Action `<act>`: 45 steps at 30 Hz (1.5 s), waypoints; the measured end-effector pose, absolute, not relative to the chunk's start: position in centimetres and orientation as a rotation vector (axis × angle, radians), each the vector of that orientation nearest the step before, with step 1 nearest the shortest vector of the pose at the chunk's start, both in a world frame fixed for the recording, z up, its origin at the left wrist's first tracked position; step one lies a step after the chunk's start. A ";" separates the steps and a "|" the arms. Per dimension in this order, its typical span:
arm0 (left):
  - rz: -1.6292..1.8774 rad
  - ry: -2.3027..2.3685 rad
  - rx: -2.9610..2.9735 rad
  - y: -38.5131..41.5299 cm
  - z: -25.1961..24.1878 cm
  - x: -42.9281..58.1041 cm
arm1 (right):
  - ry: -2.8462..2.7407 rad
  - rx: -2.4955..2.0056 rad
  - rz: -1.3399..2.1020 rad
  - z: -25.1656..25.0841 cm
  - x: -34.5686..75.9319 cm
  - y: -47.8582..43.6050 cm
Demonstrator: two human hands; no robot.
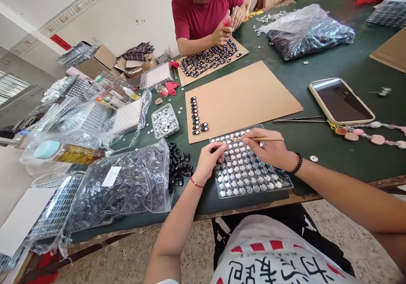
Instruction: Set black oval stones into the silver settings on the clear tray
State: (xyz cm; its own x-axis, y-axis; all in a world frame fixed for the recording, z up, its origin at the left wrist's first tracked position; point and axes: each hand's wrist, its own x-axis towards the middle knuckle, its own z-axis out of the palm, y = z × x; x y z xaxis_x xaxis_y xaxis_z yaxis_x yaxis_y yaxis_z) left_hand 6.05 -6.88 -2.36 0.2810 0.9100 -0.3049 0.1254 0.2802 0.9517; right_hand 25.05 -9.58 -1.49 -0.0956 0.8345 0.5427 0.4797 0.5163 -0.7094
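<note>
"What's in the grip?"

"One thin stick, pinched in the right hand, its tip over the far part of the tray. The left hand curls at the tray's left side; I can't tell whether its fingers hold anything."

"How many trays under them?"

"One, clear plastic, with rows of round white pieces, too partly covered to count."

"And the stick's look?"

"Slim, straight, light brown, lying nearly level."

"Farther out?"

"One cardboard sheet just beyond, bearing about eleven black pieces, glossy with white spots: roughly nine in a column, two beside its near end. One phone lies right, one tub left; one co-worker sits across the table."
</note>
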 end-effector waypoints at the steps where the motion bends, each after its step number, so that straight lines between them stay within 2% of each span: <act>1: 0.717 1.190 1.250 -7.0 -2.4 6.2 | -1.764 -1.082 0.448 -1.4 25.0 -9.7; 7: 0.660 1.292 1.650 -7.3 -2.9 6.4 | -1.904 -1.013 0.488 -1.6 24.7 -10.1; 14: 0.640 1.231 1.821 -7.2 -3.0 6.3 | -2.050 -1.095 0.468 -2.5 24.4 -9.9; 33: 0.669 1.207 1.815 -7.4 -3.1 6.5 | -2.093 -1.072 0.347 -2.9 24.1 -9.9; 45: 0.694 1.228 1.824 -7.4 -3.4 6.6 | -2.144 -1.076 0.444 -3.0 23.8 -10.0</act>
